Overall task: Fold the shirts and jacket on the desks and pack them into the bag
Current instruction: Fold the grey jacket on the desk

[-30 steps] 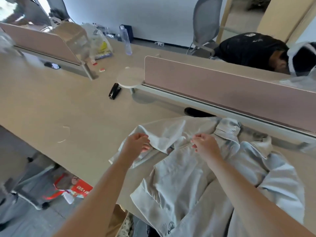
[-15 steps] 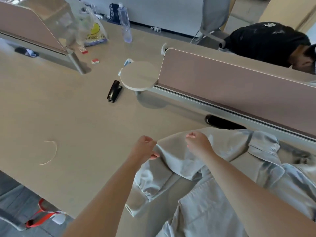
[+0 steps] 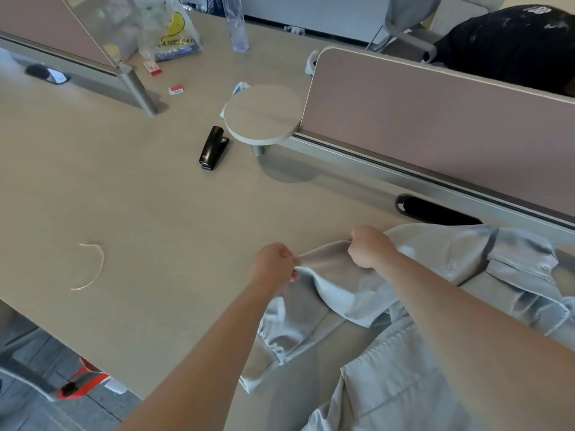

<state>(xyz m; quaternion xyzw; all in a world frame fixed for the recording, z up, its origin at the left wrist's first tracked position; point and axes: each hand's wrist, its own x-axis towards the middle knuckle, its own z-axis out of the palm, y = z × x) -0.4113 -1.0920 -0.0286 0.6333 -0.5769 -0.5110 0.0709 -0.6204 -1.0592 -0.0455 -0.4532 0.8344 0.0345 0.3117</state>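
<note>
One jacket (image 3: 337,276), between left hand (image 3: 273,265), right hand (image 3: 370,247)

Beige surface (image 3: 140,197): pale jacket (image 3: 513,269) crumpled at near-right edge, black stapler (image 3: 213,148) mid, thin curved strand (image 3: 93,269) left; plastic bag (image 3: 174,35) & clear bottle (image 3: 236,26) far side.

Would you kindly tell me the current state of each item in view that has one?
jacket: unfolded, rumpled on the desk.
left hand: pinches the jacket's edge.
right hand: grips the jacket's edge.
stapler: closed, lying flat.
bottle: upright.
</note>
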